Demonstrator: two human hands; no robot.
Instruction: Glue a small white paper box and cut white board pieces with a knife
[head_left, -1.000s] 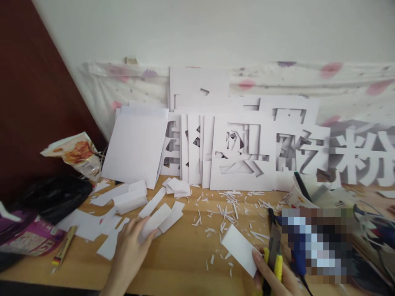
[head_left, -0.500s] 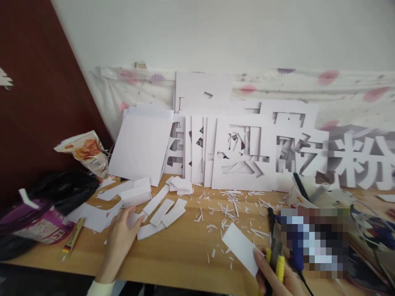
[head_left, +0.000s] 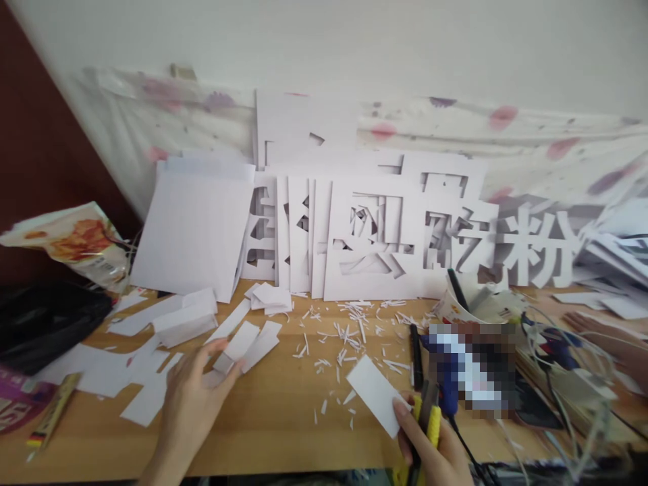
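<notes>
My left hand (head_left: 202,391) reaches over the paper scraps at the left, thumb and fingers curved around a small white paper strip (head_left: 229,354). More cut white strips (head_left: 260,344) lie just beyond its fingertips. At the lower right my right hand (head_left: 430,445) holds a white paper rectangle (head_left: 373,395) between thumb and fingers. A yellow and black cutter (head_left: 431,422) is also in that hand. Thin paper shavings (head_left: 347,337) are scattered between the two hands.
White sheets with cut-outs (head_left: 374,270) lean against the wall, beside a stack of plain sheets (head_left: 195,229). A black bag (head_left: 55,324) and a marker (head_left: 55,412) are at the left. Cables and a paper cup (head_left: 450,307) stand at the right, near another person's hand (head_left: 605,341).
My view has shifted to the right. My left hand has moved onto a small strip among the scraps. My right hand still holds the rectangle and the cutter.
</notes>
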